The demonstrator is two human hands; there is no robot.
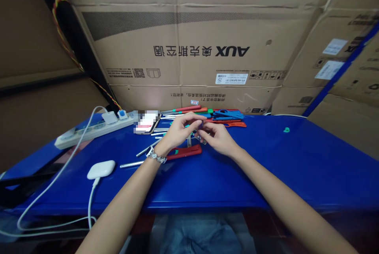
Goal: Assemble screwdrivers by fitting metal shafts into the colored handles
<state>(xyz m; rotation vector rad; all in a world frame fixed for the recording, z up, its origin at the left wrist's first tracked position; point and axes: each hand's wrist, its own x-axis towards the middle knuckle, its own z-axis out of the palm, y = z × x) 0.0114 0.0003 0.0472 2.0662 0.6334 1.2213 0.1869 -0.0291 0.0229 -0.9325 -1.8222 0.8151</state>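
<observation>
Over the middle of the blue table my left hand (181, 130) and my right hand (218, 139) meet, fingertips closed together. Between them is a small, partly see-through piece, mostly covered by fingers, so its kind cannot be made out. A red long-nosed lighter (188, 152) with a metal tube lies just below my left hand, its tube passing under the wristwatch. Behind the hands lie several more such lighters, among them a blue one (227, 114) and an orange one (237, 124). Metal tubes (146, 148) stick out leftward beside my left wrist.
A phone (147, 122) rests left of the lighters, near a white power strip (96, 129) with plugs. A white earphone case (101, 169) on a cable lies front left. At right is a small green piece (286, 129). Cardboard (195, 29) walls the back.
</observation>
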